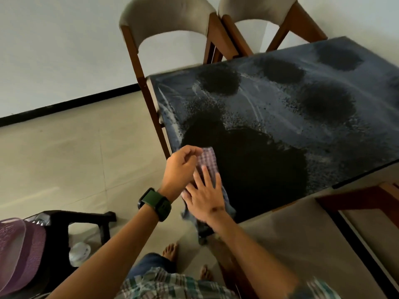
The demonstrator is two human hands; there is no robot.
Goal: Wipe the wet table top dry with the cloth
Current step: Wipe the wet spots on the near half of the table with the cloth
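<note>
Dark desk (323, 117) with wet black patches across its top, set on a pale tiled floor (75, 147) before a white wall. Checked cloth (207, 160) lies at the near left corner of the desk, one end draped over the edge. Right hand (204, 195) rests flat on the cloth, fingers straight and spread. Left hand (180, 167), wearing a dark green watch (154, 203) at the wrist, pinches the cloth's left edge with curled fingers. Two wooden chairs (172, 24) with grey padded backs stand against the far side; a cushioned chair seat (302, 244) lies near right. Black plastic chair (71, 225) carrying a purple hat (19, 251) stands at lower left.
</note>
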